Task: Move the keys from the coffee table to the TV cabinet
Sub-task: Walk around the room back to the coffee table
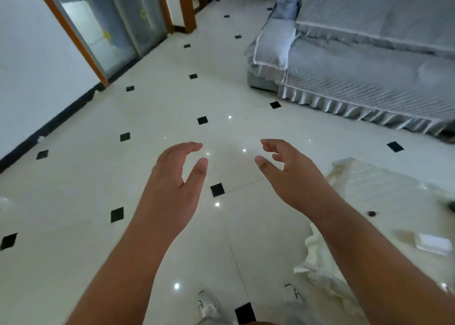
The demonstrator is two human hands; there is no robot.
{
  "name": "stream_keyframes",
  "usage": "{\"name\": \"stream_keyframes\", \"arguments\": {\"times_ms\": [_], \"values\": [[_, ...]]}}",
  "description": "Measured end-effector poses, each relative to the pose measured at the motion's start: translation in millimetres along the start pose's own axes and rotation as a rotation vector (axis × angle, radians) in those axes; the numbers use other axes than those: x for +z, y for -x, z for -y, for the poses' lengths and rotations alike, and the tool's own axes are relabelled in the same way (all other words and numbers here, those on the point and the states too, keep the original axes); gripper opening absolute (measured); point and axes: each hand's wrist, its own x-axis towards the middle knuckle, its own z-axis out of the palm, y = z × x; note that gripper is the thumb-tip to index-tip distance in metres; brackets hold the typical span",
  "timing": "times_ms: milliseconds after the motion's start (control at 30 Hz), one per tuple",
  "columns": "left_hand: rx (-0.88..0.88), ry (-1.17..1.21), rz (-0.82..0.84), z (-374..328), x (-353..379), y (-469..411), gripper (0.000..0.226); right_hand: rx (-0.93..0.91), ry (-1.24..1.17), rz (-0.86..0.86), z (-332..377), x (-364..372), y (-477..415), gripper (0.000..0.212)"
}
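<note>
My left hand and my right hand are both stretched out in front of me over the tiled floor, fingers apart and curled, with nothing in them. The coffee table, covered in a white lace cloth under a clear sheet, stands at the lower right, just right of my right forearm. A small dark object lies on it near my right arm; I cannot tell whether it is the keys. No TV cabinet is in view.
A grey covered sofa fills the upper right. A white wall and a wood-framed glass door run along the left. Glossy white floor with small black diamonds spreads between them. My shoes show at the bottom.
</note>
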Motion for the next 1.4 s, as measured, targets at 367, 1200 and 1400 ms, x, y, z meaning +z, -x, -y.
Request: {"name": "stream_keyframes", "arguments": {"times_ms": [367,1200,1400], "values": [[0.294,0.094,0.463,-24,56,-68,0.034,0.388,0.011,-0.394,-19,-27,65,0.049],[0.312,0.044,0.472,-69,112,-100,0.032,0.363,-0.066,-0.415,-67,-84,15,0.048],[0.322,0.052,0.391,-89,131,-106,0.03,0.294,-0.076,-0.356,-79,-114,-17,0.048]]}}
